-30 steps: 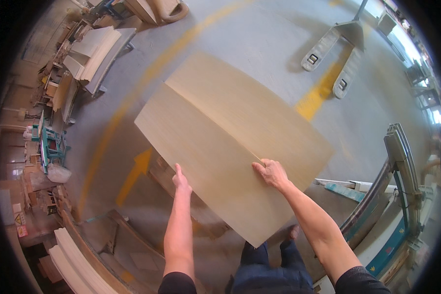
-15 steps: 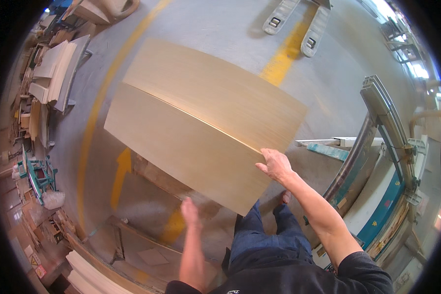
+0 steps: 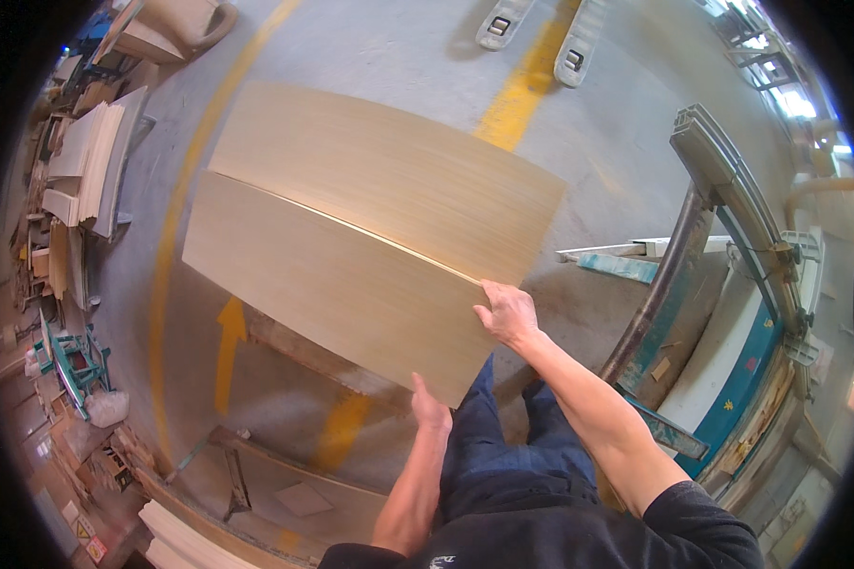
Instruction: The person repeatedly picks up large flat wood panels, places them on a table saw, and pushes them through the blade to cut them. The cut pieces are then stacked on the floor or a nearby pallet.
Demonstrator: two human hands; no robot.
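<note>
Two large pale, wood-grained boards lie side by side in front of me with a thin bright line between them. My right hand (image 3: 508,311) is closed on the far right corner of the near board (image 3: 337,289), at that line. My left hand (image 3: 431,408) grips the near edge of the same board close to its right end. The left thumb points up along the edge, and the other left fingers are hidden under the board. Beyond lies the far board (image 3: 389,171), touched by neither hand as far as I can see.
Pallet-truck forks (image 3: 574,57) stand on the floor beyond the boards. To the right are a metal rail frame (image 3: 731,180) and a dark pipe (image 3: 669,284). Stacked panels (image 3: 104,152) stand at the left. A low wooden frame (image 3: 285,455) lies near my left side.
My left hand has moved right and up to the near board's edge and taken hold of it. My right hand keeps its grip at the corner. The view has shifted slightly.
</note>
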